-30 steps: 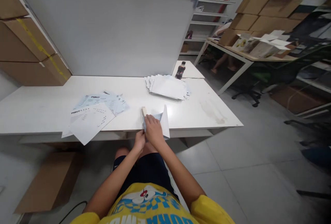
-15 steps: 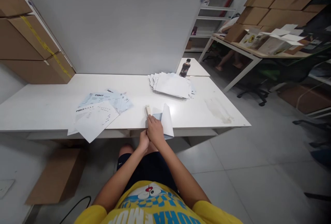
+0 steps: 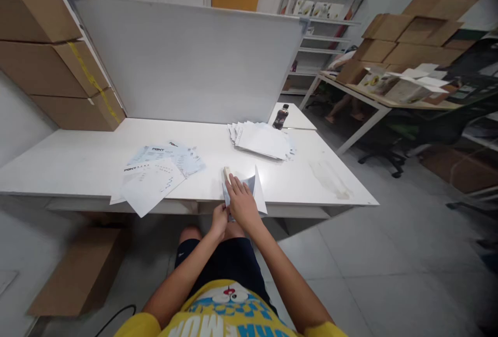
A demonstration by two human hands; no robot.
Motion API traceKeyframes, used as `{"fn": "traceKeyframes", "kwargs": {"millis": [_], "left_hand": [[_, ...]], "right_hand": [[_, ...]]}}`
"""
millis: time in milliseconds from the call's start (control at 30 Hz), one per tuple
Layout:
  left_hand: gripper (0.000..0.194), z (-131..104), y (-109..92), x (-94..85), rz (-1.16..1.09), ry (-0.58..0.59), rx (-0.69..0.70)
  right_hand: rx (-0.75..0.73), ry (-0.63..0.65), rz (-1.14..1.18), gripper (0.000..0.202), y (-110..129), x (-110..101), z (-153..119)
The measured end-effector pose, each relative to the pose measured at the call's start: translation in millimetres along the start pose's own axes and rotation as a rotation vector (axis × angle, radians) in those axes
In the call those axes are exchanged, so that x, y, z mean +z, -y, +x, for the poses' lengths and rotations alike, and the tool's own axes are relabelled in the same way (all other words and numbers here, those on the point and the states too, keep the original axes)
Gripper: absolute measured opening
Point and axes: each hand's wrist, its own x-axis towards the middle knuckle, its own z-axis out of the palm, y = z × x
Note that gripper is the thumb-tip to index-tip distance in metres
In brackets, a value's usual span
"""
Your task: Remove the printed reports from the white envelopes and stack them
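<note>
A folded or curled paper [image 3: 260, 192], white with a bluish inner side, lies at the front edge of the white table [image 3: 210, 140]. My right hand [image 3: 241, 199] rests on it with the fingers stretched out. Beside those fingertips is a small cream-coloured object [image 3: 226, 172], perhaps a stapler. My left hand [image 3: 220, 219] is closed at the paper's near left corner, below the table edge. To the left, printed sheets [image 3: 155, 176] are spread out, one overhanging the edge. A stack of white papers [image 3: 260, 140] sits further back on the right.
A dark drink bottle [image 3: 280, 117] stands behind the stack. The whiteboard [image 3: 187, 62] rises along the table's back edge, with cardboard boxes [image 3: 73, 83] at its left. Another table with boxes [image 3: 412, 41] is at the right, a person partly visible behind it.
The view has tilted up a little. My right hand has flattened and its fingers have stretched out over the paper. The paper's right part has opened from a curl into a raised flap.
</note>
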Motion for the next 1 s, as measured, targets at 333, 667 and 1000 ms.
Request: {"fn": "traceKeyframes", "kwargs": {"millis": [333,667,1000], "left_hand": [[0.039,-43,-5,-24.6,-0.158,0.110,-0.196],[0.027,-34,-64,-102.3,0.871,-0.143,0.471],[0.053,5,-101,-213.4,1.679,-0.317,0.630]], "right_hand": [[-0.102,0.025,0.050,0.069,-23,32,-120],[0.106,-0.750,-0.050,0.060,-107,-39,-89],[0.366,-0.407,-0.032,0.045,-203,9,113]]}}
